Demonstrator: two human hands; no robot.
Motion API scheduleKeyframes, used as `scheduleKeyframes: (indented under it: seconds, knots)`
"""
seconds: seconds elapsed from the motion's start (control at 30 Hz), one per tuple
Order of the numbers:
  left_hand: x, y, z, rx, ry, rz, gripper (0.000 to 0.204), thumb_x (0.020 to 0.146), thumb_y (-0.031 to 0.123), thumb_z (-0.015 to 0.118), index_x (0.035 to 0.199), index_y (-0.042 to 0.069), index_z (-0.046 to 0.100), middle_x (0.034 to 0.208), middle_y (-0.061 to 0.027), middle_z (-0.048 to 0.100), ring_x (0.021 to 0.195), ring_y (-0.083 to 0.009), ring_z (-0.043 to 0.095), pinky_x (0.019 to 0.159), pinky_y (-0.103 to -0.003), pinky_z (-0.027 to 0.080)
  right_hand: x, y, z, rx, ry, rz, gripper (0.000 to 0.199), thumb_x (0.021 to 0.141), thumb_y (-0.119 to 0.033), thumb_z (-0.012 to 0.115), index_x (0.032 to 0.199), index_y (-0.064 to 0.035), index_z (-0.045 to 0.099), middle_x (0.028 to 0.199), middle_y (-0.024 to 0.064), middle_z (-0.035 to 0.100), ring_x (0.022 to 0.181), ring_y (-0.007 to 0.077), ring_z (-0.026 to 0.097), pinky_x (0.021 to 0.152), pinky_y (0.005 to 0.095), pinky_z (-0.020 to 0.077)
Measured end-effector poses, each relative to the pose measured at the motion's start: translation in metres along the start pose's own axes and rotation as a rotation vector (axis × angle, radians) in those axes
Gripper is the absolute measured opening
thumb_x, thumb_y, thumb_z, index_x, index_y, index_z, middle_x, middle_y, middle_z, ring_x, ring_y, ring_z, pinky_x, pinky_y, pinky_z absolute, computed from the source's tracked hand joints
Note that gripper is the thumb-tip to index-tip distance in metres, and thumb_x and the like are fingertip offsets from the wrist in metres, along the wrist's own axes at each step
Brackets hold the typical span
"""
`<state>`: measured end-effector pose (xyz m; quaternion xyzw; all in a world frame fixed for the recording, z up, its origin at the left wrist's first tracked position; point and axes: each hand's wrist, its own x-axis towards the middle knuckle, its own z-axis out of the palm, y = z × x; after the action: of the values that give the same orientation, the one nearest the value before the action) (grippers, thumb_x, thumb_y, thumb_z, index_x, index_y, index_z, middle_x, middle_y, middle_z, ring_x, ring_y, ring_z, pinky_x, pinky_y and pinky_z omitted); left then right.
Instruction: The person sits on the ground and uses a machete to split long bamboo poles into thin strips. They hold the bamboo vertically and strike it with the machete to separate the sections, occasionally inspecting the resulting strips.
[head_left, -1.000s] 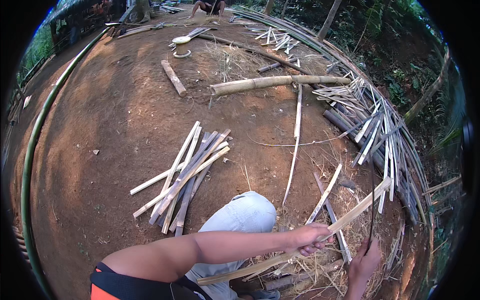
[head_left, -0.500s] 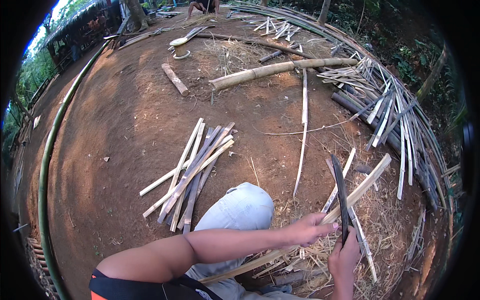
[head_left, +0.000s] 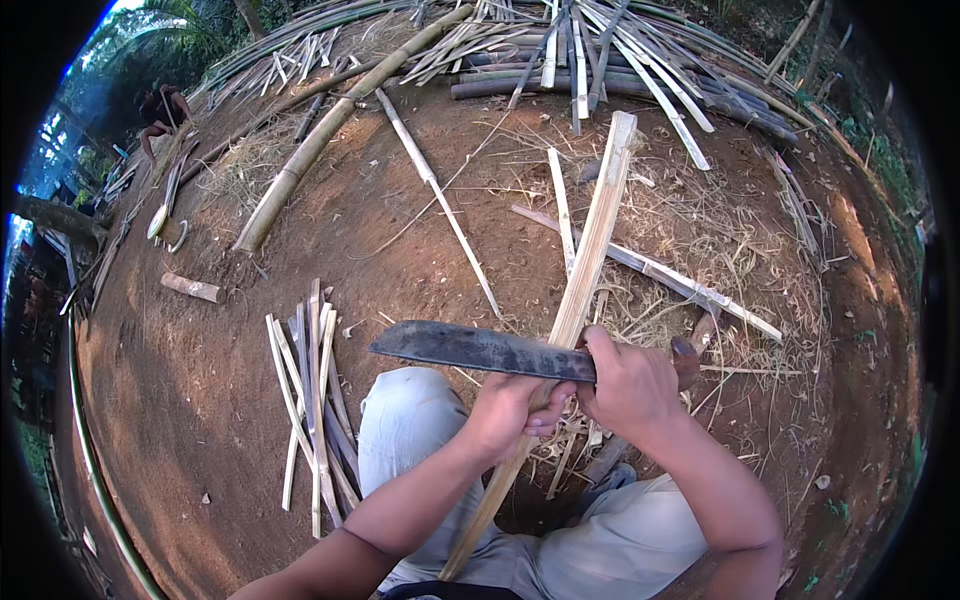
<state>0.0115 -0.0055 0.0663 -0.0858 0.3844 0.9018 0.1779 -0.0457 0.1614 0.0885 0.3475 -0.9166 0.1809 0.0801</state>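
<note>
My left hand (head_left: 508, 412) is wrapped round a long pale bamboo strip (head_left: 592, 250), which slants from my lap up and away to the right. In my right hand (head_left: 632, 385) is a machete (head_left: 455, 345), its wooden handle end showing past the fist. The dark blade lies crosswise over the strip just above my left fingers, tip pointing left. Both hands are close together in front of my knees. Left of my knee, a loose pile of split bamboo strips (head_left: 318, 400) rests on the soil.
Shavings (head_left: 740, 250) and stray strips cover the ground ahead and right. A thick bamboo pole (head_left: 330, 140) lies at the far left, near a short log (head_left: 193, 288) and a spool (head_left: 158, 222). Heaped bamboo (head_left: 600, 65) spans the back. Another person (head_left: 160, 115) is at the far left.
The view has turned to the right. The machete has swung from pointing away to lying sideways across the strip, tip left. Both hands keep their holds.
</note>
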Motion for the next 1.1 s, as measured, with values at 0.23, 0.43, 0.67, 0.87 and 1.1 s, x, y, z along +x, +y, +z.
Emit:
scheduleKeyframes:
  seconds: [0.23,0.43,0.67,0.87,1.1]
  knots:
    - [-0.012,-0.012,0.007,0.166,0.053,0.06,0.023,0.104,0.024,0.041,0.116,0.006,0.05,0.079,-0.004,0.047,0.052,-0.0062,0.033,0.046,-0.02,0.027,-0.001,0.006,0.011,-0.131,0.129,-0.067,0.01,0.082,-0.007,0.062,0.073,-0.0059,0.057,0.057,0.0098,0.061,0.049,0.0273,0.064,0.045,0.0395,0.0498]
    - [-0.018,-0.008,0.019,0.182,0.114,-0.016,0.023,0.105,0.027,0.043,0.109,0.007,0.053,0.074,0.0015,0.041,0.051,-0.0034,0.03,0.045,-0.02,0.024,0.01,0.02,0.015,-0.307,0.326,-0.133,0.016,0.082,-0.006,0.062,0.067,-0.0082,0.056,0.056,0.0071,0.06,0.048,0.023,0.065,0.043,0.0346,0.0509]
    - [-0.024,-0.02,0.029,0.212,0.039,-0.027,0.026,0.106,0.03,0.04,0.104,0.007,0.053,0.071,0.0041,0.038,0.05,-0.0018,0.028,0.044,-0.019,0.022,0.049,0.049,-0.015,-0.275,0.398,0.155,0.014,0.08,-0.008,0.064,0.07,-0.0052,0.056,0.061,0.0142,0.061,0.056,0.0353,0.063,0.052,0.0447,0.05]
    - [-0.021,-0.006,0.017,0.137,0.06,-0.037,0.027,0.105,0.033,0.043,0.102,0.008,0.053,0.07,0.0042,0.039,0.048,-0.0016,0.026,0.042,-0.019,0.021,0.04,0.034,-0.004,-0.292,0.314,0.023,0.015,0.081,-0.006,0.058,0.066,-0.0077,0.055,0.061,0.0133,0.063,0.057,0.0308,0.067,0.053,0.0422,0.0539]
    - [-0.018,-0.031,0.025,0.22,0.021,-0.026,0.028,0.106,0.035,0.044,0.096,0.009,0.051,0.068,0.0052,0.038,0.048,-0.0017,0.025,0.041,-0.02,0.02,0.079,0.091,-0.03,-0.369,0.489,0.193,0.018,0.08,-0.001,0.058,0.064,-0.009,0.056,0.055,0.0087,0.059,0.053,0.0274,0.065,0.053,0.0408,0.0535]
